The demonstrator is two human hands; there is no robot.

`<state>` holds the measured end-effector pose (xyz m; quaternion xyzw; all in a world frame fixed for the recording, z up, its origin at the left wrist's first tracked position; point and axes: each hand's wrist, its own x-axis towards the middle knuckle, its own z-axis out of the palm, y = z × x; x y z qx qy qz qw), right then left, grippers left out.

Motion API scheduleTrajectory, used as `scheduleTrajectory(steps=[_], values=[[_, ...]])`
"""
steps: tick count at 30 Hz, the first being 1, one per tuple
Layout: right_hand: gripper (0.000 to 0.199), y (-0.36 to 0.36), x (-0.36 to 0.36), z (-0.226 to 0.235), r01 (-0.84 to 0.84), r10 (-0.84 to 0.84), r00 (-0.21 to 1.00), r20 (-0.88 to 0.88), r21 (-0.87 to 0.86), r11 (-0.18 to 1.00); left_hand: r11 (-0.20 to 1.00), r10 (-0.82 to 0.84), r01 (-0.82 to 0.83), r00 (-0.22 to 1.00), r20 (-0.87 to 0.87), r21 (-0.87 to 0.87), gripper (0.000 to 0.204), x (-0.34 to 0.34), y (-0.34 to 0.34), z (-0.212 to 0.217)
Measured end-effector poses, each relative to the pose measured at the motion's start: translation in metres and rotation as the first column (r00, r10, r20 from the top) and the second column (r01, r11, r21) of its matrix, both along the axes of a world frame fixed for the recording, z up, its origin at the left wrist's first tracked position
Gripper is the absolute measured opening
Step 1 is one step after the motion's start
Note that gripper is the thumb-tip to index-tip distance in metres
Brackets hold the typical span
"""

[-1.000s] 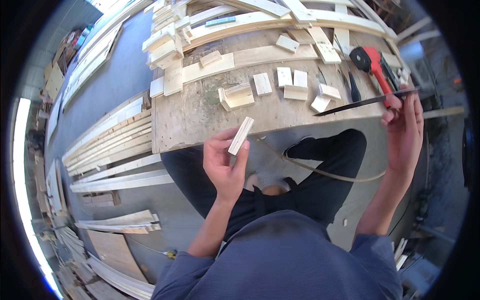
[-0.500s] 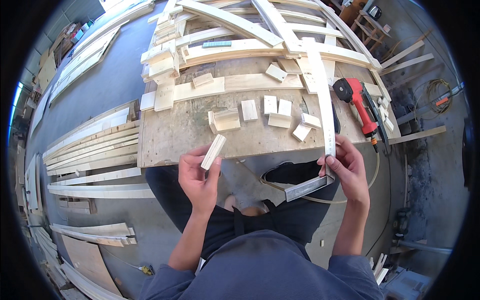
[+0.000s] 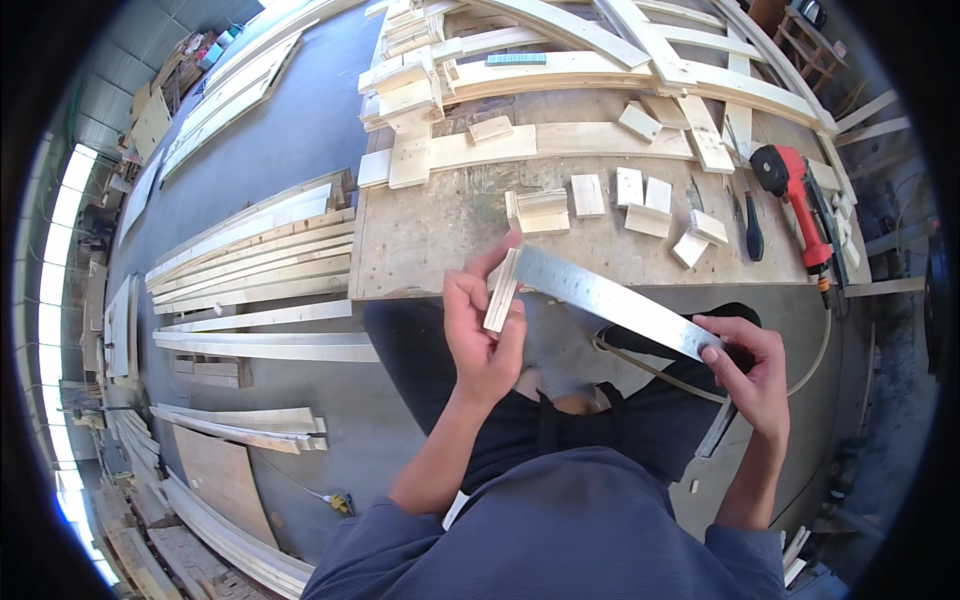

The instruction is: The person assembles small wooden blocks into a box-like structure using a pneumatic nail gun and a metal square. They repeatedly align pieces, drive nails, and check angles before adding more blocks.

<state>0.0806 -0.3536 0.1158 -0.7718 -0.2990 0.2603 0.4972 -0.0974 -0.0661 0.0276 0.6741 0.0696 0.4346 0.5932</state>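
Note:
In front of the workbench, my left hand (image 3: pixel 484 335) grips a small wood block (image 3: pixel 502 290) between thumb and fingers, its narrow layered side facing up. My right hand (image 3: pixel 745 365) is closed around a metal try square (image 3: pixel 615 302) near its corner. The long blade slants up and left, its far end right beside the block; whether they touch I cannot tell. Below my right hand the square's short stock (image 3: pixel 715 430) points down. Nearest beyond my left hand, a few joined wood pieces (image 3: pixel 540 212) lie on the bench.
The plywood workbench (image 3: pixel 440 255) carries several small wood blocks (image 3: pixel 587 195) and a slatted wooden frame (image 3: pixel 560 85). A screwdriver (image 3: pixel 752 225) and a red nail gun (image 3: pixel 800 205) with a hose lie at its right. Long planks (image 3: pixel 255 260) are stacked on the left.
The try square has swung from pointing away to slanting left, its blade end now by the block. The view has shifted left, and the screwdriver has come into sight.

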Motion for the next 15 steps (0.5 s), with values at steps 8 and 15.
scheduleTrajectory(steps=[8, 15], values=[[0.030, 0.003, 0.001, -0.007, -0.057, 0.057, 0.997, 0.055, -0.006, 0.998, 0.999, 0.040, -0.040, 0.999, 0.009, 0.006, 0.036, 0.002, -0.011, 0.004], [0.031, 0.003, 0.002, -0.008, -0.050, 0.055, 0.992, 0.113, -0.045, 0.998, 0.994, 0.091, -0.093, 0.995, 0.033, 0.058, 0.039, 0.008, -0.018, 0.009]])
